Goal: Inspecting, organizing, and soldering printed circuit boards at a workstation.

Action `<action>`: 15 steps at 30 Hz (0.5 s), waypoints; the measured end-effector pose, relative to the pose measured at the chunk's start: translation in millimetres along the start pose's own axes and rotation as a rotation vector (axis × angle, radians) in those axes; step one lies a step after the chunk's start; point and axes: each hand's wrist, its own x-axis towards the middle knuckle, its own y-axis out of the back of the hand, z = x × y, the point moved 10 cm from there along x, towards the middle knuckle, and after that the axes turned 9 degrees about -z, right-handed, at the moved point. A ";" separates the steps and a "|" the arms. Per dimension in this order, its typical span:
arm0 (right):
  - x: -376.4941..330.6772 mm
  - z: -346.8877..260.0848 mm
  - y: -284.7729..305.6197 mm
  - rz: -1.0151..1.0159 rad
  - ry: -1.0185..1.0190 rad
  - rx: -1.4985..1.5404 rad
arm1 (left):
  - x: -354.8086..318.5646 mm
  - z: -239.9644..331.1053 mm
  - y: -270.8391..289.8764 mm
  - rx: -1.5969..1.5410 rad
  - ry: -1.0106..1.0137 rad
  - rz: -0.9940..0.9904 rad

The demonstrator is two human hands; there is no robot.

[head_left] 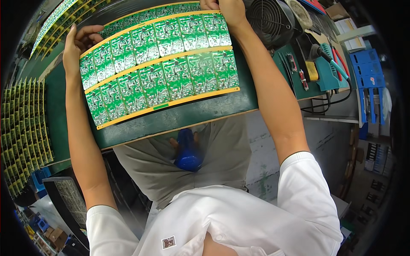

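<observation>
I had the panel (pixel 160 70) over the near part of the bench (pixel 205 107), solder side up. I judged the joints already made, since bright solder covered both near rows; the boards (pixel 176 81) hadn't been split apart and sat joined along yellow strips (pixel 158 63). What was left to do on them I couldn't tell. More boards stood in a stack (pixel 23 132) at the left, whether finished or waiting I couldn't judge.

Both arms (pixel 273 94) reached forward, one along each side of the panel. The left hand (pixel 79 45) was at its far left corner, thumb raised, fingers half curled by the edge; whether they gripped I couldn't tell. The right hand (pixel 230 16) was at the far right corner, fingers bent inward but partly cut off, so its hold was unclear too.
</observation>
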 end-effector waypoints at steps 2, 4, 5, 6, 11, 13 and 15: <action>-1.4 3.1 1.4 0.079 -0.013 0.094 | -0.2 0.1 -1.1 0.003 -0.001 0.001; -5.8 11.0 6.6 0.231 -0.044 0.285 | -1.1 0.5 -1.0 0.012 -0.002 0.010; -9.3 16.3 10.7 0.307 -0.060 0.381 | -1.7 0.5 -0.5 0.017 -0.002 0.016; -8.2 13.6 13.8 0.307 -0.058 0.382 | -2.0 1.9 -1.1 0.018 -0.003 0.014; -5.5 7.2 39.4 0.350 -0.210 0.223 | -0.2 -1.1 -4.4 -0.008 0.022 0.019; -7.6 11.2 21.5 0.269 -0.125 0.176 | -2.9 -1.7 -0.7 0.002 0.021 0.032; -8.6 12.0 3.8 0.189 -0.040 0.127 | -5.5 -2.4 4.2 0.009 0.020 0.046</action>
